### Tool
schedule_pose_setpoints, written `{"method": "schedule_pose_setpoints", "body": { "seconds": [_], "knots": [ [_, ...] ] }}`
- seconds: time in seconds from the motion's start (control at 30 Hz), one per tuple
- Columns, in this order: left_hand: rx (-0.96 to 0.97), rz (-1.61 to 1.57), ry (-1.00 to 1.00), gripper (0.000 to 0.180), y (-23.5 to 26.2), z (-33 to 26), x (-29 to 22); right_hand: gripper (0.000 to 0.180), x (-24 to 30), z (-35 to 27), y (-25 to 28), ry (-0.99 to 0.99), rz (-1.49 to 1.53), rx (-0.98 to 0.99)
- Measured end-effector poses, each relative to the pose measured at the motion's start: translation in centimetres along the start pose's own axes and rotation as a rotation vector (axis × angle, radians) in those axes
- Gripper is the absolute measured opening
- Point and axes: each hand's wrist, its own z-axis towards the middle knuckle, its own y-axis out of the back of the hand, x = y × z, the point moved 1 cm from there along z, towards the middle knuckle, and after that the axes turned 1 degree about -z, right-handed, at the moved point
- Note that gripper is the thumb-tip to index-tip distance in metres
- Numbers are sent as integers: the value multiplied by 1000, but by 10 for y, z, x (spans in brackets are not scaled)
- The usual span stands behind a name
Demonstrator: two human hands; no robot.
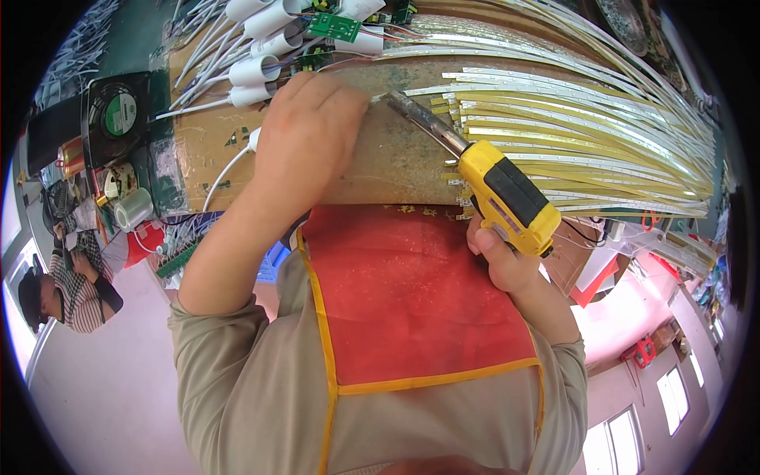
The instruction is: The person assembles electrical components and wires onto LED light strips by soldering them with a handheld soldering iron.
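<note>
My right hand [508,261] is wrapped round a yellow and black soldering gun [507,190]. The gun's dark metal barrel slants up and left, its tip close to my left fingertips. My left hand [313,131] is over the board with its fingers closed; the back of the hand hides what they hold. Just right of those fingers, the end of a pale LED strip [431,90] reaches toward the gun's tip. White tubular housings [255,71] with cables lie beyond my left hand, and a green circuit board [334,27] rests among them.
Many yellow and white LED strips [570,142] are spread across the bench's right side. A black fan [119,111] stands at the left, near a clear plastic cup [133,207]. Another person [75,285] is at the far left. The brown work board [396,170] borders my red apron.
</note>
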Motion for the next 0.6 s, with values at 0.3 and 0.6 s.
{"method": "schedule_pose_setpoints", "body": {
  "seconds": [0.3, 0.6],
  "knots": [
    [64, -55, 180, 6, 4, 9, -3, 48, -3, 2, -2, 94, -80, 53],
    [152, 127, 83, 4, 6, 15, -7, 48, -5, 0, -2, 61, -74, 41]
  ]
}}
